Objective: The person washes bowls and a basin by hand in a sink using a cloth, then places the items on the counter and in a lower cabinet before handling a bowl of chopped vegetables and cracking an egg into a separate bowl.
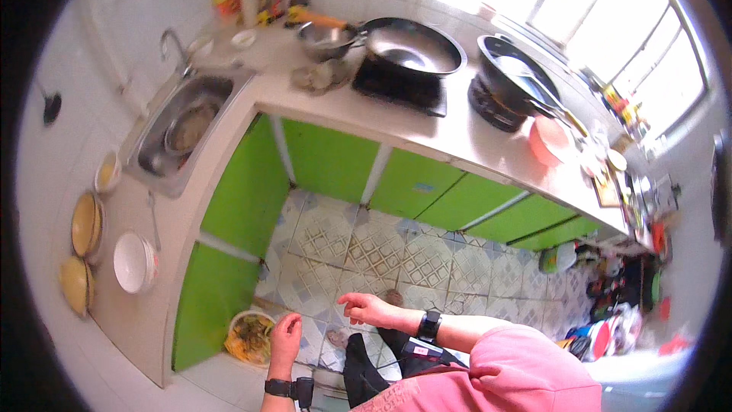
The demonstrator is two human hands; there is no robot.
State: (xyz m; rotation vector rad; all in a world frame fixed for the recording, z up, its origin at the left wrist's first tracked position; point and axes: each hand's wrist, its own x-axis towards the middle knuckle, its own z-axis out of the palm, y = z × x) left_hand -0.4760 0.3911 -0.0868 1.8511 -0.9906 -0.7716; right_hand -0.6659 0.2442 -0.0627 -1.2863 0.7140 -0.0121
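My left hand point(285, 335) is held over the floor beside a waste bin point(233, 336) filled with food scraps; it holds nothing, and its fingers are partly curled. To its right, my right hand point(366, 309) reaches out above the tiles with bent fingers, also holding nothing. Both wrists wear black straps with small devices. Left of my hands, stacked white bowls point(130, 262) stand on the counter point(108, 303). Farther off, a wide pan point(409, 48) sits on a black cooktop point(397, 88), with a metal pot point(326, 40) beside it.
A steel sink point(214, 88) holds a basin. Yellow bowls point(86, 223) line the left wall. A wok point(503, 77) on a burner and a pink basin point(546, 140) stand farther right. Green cabinets point(331, 160) run below the counter. Bags and containers point(606, 335) crowd the right floor.
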